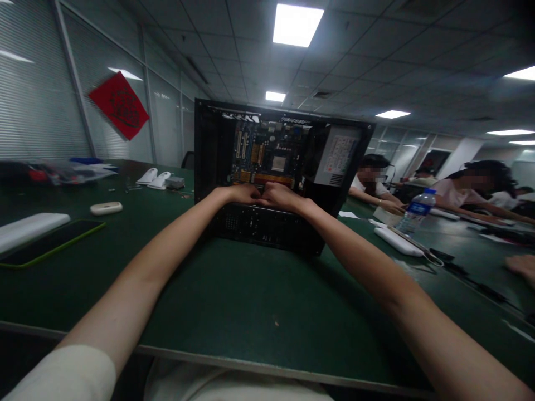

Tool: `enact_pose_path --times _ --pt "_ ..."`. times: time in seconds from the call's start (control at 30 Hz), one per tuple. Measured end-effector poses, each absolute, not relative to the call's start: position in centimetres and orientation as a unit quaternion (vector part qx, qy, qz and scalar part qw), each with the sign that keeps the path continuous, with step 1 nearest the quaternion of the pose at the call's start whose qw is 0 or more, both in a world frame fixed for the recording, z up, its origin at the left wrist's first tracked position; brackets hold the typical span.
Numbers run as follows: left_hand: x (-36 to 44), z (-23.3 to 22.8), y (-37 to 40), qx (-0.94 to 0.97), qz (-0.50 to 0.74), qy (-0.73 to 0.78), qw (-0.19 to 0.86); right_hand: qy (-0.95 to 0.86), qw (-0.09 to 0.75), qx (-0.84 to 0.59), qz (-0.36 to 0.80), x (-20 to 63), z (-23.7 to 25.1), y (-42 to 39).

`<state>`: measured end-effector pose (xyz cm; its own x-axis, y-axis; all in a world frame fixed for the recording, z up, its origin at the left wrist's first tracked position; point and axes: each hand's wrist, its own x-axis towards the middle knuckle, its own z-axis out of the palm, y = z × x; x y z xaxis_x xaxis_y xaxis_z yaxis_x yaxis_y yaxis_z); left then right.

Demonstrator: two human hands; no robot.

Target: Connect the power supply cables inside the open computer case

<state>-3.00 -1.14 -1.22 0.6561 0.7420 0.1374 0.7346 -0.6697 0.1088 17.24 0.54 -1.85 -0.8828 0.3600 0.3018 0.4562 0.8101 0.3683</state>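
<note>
The green counter (251, 312) is reached across, and both hands' fingers (254, 196) are curled on the open computer case (276, 167), best held steady.

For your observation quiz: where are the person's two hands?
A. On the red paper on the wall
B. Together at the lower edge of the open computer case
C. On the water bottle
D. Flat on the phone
B: the left hand and right hand meet at the open computer case, below its circuit board.

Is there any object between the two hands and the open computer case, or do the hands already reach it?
Nothing visible stands between. The left hand and right hand already rest together at the lower edge of the open computer case, below the motherboard.
</note>
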Motion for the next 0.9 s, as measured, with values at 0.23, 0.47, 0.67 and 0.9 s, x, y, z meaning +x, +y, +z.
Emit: enact_pose_path --times 0.23,0.47,0.67,0.9 --pt "-3.2 -1.4 -0.8 0.915 0.089 0.393 0.006 -0.948 0.106 -0.215 -0.208 17.0 -1.8 -0.1" --pt "-3.2 -1.4 -0.1 0.915 0.089 0.394 -0.013 -0.959 0.122 -0.185 -0.177 17.2 -2.0 -0.3" --pt "-3.1 -1.7 0.4 0.912 0.084 0.399 -0.033 -0.967 0.136 -0.165 -0.138 17.1 -2.2 0.3" --pt "-3.1 -1.4 -0.3 0.916 0.078 0.393 -0.023 -0.935 0.168 -0.312 0.014 18.0 -2.7 0.3"
